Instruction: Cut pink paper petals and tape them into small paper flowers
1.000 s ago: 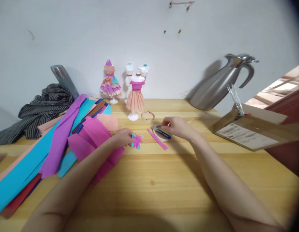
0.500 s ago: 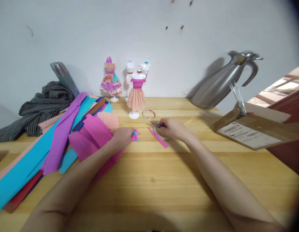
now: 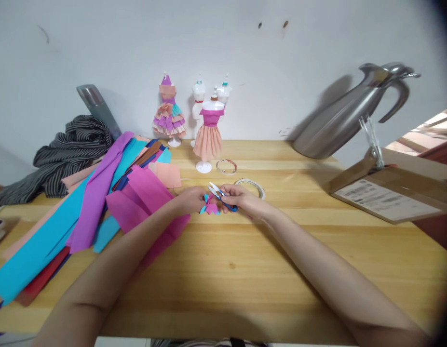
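My left hand (image 3: 191, 199) is closed on a small ruffled piece of pink and blue crepe paper (image 3: 211, 207), which sticks out past the fingertips. In my right hand (image 3: 244, 198) is a pair of small scissors (image 3: 216, 191) with blue handles. Their pale blades point up and left, close to the paper piece; I cannot tell if they touch it. A roll of white tape (image 3: 261, 190) lies just behind my right hand. The narrow pink strip is mostly hidden beneath my right wrist.
Stacked crepe paper sheets (image 3: 88, 207) cover the left side, beside a striped cloth (image 3: 74, 149) and a flask (image 3: 98, 111). Small mannequins, one in a peach-skirted dress (image 3: 209, 140), stand at the back near a thin ring (image 3: 226, 167). A steel jug (image 3: 339, 115) and cardboard box (image 3: 389, 188) are right.
My right hand has lifted the scissors from beside the tape roll and brought them left to the paper piece. My left hand still holds that piece. The view has shifted slightly.
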`<state>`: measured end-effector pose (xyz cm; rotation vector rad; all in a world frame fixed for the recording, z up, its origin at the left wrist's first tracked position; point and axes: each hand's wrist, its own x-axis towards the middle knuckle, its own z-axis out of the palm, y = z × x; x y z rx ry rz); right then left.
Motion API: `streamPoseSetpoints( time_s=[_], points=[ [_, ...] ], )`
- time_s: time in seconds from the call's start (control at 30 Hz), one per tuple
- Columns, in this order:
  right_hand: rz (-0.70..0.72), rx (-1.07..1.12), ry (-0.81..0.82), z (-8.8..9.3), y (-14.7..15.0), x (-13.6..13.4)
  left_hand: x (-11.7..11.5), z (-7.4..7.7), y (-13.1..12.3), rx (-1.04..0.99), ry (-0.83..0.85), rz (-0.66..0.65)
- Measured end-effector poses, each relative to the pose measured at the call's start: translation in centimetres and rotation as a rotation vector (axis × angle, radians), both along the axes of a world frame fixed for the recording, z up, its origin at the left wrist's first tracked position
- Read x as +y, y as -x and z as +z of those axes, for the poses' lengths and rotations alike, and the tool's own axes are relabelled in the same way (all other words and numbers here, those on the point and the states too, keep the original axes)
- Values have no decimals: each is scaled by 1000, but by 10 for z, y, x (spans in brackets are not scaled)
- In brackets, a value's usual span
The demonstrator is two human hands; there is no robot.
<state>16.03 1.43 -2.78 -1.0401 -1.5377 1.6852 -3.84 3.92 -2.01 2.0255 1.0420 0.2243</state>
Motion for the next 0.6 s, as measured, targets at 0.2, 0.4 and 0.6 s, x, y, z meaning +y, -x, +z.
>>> streamPoseSetpoints(
  time_s=[0.2, 0.4, 0.6],
  points=[
    [-38, 38, 46, -6, 6, -2, -19, 9, -6, 323, -360, 89],
    [-41, 28, 69, -7, 8, -3, -29, 17, -11, 617, -454, 123],
    [-68, 88, 53, -5, 10, -5, -13, 21, 1, 520, -491, 227]
  ],
)
